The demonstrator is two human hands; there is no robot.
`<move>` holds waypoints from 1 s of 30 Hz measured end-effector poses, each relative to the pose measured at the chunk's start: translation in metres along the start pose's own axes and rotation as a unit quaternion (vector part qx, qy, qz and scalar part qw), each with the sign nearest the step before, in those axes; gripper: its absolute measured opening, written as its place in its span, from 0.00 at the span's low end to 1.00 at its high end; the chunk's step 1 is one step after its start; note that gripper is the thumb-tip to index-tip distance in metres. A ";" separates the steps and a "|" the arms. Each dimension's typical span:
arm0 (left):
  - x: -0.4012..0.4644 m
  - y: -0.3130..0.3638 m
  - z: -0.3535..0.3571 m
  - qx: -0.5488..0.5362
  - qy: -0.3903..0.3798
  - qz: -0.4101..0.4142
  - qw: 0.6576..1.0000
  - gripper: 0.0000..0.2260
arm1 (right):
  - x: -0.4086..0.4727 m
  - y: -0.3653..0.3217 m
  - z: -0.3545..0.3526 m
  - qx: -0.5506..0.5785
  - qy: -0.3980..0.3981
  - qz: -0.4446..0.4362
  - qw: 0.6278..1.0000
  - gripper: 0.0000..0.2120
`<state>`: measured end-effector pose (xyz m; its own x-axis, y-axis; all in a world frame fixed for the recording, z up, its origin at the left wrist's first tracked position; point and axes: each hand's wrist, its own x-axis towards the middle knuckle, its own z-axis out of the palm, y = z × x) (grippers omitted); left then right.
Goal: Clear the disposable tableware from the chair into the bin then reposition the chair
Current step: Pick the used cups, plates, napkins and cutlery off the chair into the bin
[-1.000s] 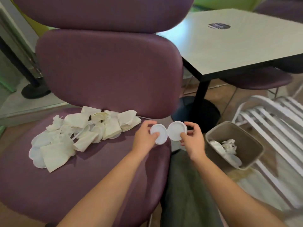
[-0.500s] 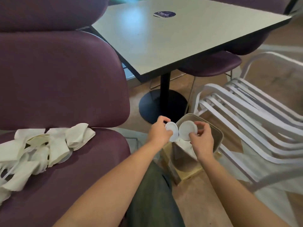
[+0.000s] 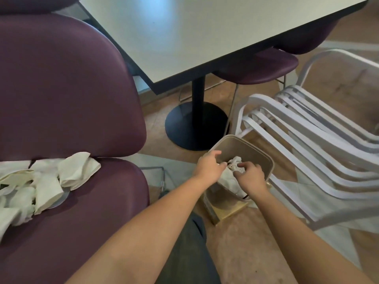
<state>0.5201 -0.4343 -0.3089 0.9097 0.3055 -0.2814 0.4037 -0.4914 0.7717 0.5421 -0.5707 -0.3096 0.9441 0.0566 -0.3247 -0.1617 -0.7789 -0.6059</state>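
On the purple chair [image 3: 86,212] seat at left, a heap of crumpled white tableware [image 3: 41,181] lying against the backrest, flattened cups and a few round lids among it. Right of the chair, on the floor, a tan bin [image 3: 254,152] tilted toward the camera, white scraps [image 3: 231,179] already inside. Over the bin's mouth, both hands side by side: left hand [image 3: 209,168] with fingers loosely spread and curled downward, nothing visibly pinched; right hand [image 3: 249,176] likewise opened, fingertips bent toward the scraps, touching or just above them, cannot tell which. Both forearms bare, reaching down from the bottom of the frame, a dark trouser leg [image 3: 184,255] between them. Under the bin, a yellowish block [image 3: 229,210] propping it. Beyond, a pale counter [image 3: 205,31] on a black post with round base [image 3: 194,126], a dark sticker cut off at its far edge. Beneath the counter, another purple seat [image 3: 262,68]. At right, just beside the bin, a stack of white slatted chairs [image 3: 307,144]. Brown floor [image 3: 242,253] throughout.
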 end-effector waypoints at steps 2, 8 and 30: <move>-0.006 -0.003 -0.013 -0.020 0.013 0.003 1.000 0.20 | -0.005 -0.012 0.003 0.003 -0.008 -0.028 1.000 0.15; -0.036 -0.025 -0.079 -0.024 0.080 0.021 0.996 0.13 | -0.034 -0.075 0.024 0.056 -0.035 -0.137 0.988 0.13; -0.210 -0.200 -0.293 0.031 0.350 -0.170 0.921 0.08 | -0.191 -0.256 0.192 0.025 -0.227 -0.311 0.923 0.10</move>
<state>0.2195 -0.1608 -0.2369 0.4528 0.8904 -0.0468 0.6775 -0.3095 0.6672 0.3479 -0.2619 -0.2318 0.6437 0.7471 -0.1658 0.3471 -0.4781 -0.8068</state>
